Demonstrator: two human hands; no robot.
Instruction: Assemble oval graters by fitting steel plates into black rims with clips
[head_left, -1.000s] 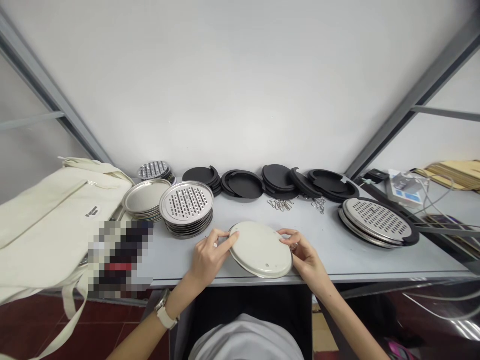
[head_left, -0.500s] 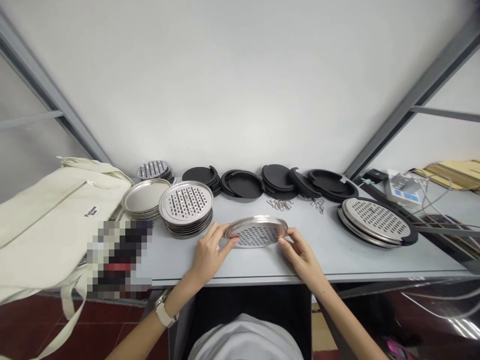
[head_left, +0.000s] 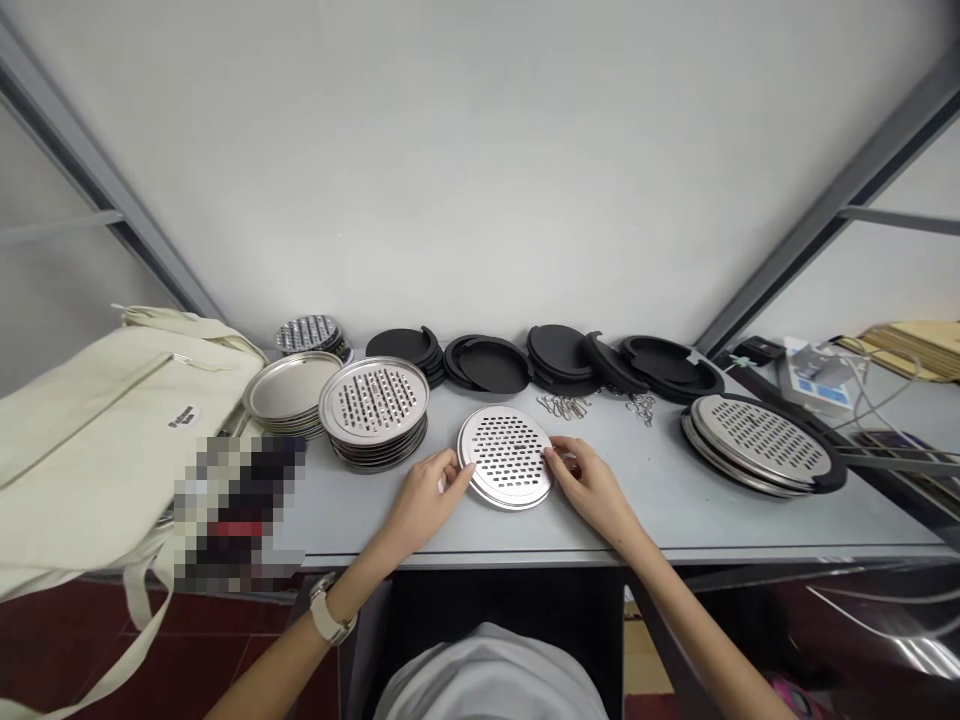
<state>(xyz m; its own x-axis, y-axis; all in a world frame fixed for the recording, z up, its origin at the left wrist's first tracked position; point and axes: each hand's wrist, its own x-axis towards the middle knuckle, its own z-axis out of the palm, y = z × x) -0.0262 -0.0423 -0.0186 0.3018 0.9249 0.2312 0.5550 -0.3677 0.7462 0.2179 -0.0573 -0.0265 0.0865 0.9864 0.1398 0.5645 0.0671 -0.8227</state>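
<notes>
I hold a round perforated metal disc (head_left: 507,455) between both hands, its holed face tilted up towards me, just above the grey table (head_left: 675,510). My left hand (head_left: 422,496) pinches its left rim. My right hand (head_left: 589,485) grips its right rim. A stack of similar perforated discs (head_left: 374,408) stands to the left, close to my left hand.
Plain metal plates (head_left: 289,392) sit left of that stack beside a cream bag (head_left: 90,420). Black round covers (head_left: 487,364) line the back wall, with small wire hooks (head_left: 564,405) in front. Discs fitted in black rims (head_left: 757,445) lie at the right, near cables and a small device (head_left: 810,380).
The disc has been flipped from its pale underside, through edge-on, to the perforated face up. Both hands stayed on its rim and moved slightly away from me.
</notes>
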